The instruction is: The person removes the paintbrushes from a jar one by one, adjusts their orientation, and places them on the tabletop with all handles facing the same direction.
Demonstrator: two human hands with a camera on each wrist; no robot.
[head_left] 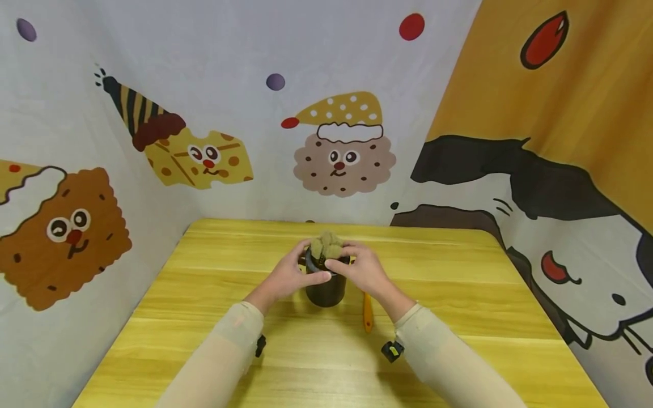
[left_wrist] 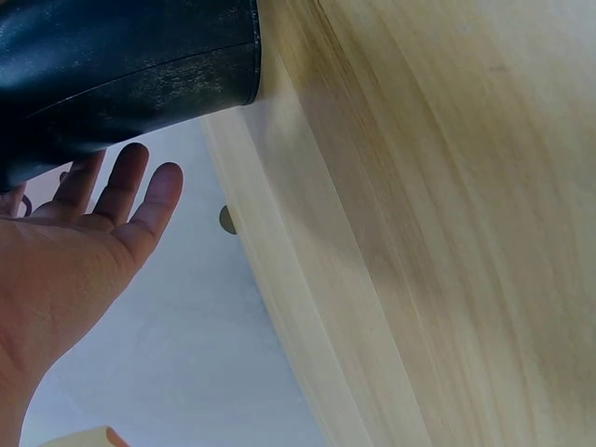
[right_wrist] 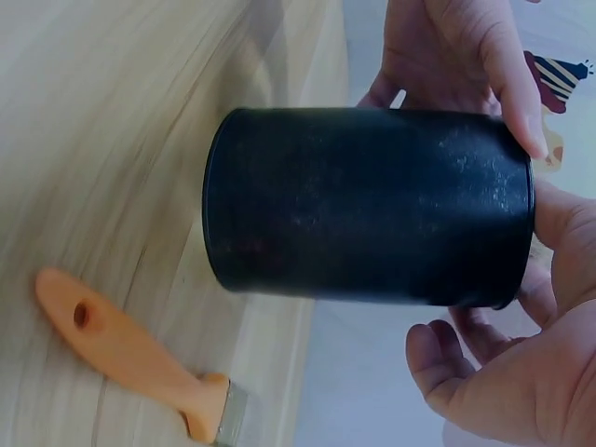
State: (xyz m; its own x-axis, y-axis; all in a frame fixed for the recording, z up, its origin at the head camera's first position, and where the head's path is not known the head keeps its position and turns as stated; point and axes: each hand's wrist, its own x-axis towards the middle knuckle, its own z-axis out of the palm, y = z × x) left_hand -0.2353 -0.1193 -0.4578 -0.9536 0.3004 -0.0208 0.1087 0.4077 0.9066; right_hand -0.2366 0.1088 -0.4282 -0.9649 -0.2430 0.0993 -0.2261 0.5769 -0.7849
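A black cylindrical pot [head_left: 325, 292] stands between my hands, with a fuzzy, lobed, tan-green cactus [head_left: 326, 243] rising from its opening. My left hand [head_left: 291, 273] grips the pot's upper left side, its thumb along the front rim and its fingers behind. In the left wrist view those fingers [left_wrist: 154, 200] reach along the pot's far side. From the right, my right hand [head_left: 364, 269] pinches low on the cactus, thumb crossing the pot's mouth and index finger at the lobes. Its outer fingers [right_wrist: 433, 358] curl beside the rim in the right wrist view.
A flat brush with an orange handle [head_left: 368, 314] lies on the wooden table [head_left: 229, 317], just right of the pot. Behind the table's far edge hangs a white curtain [head_left: 245, 34] printed with cartoon figures. Black wrist devices [head_left: 391, 351] sit near both sleeve cuffs.
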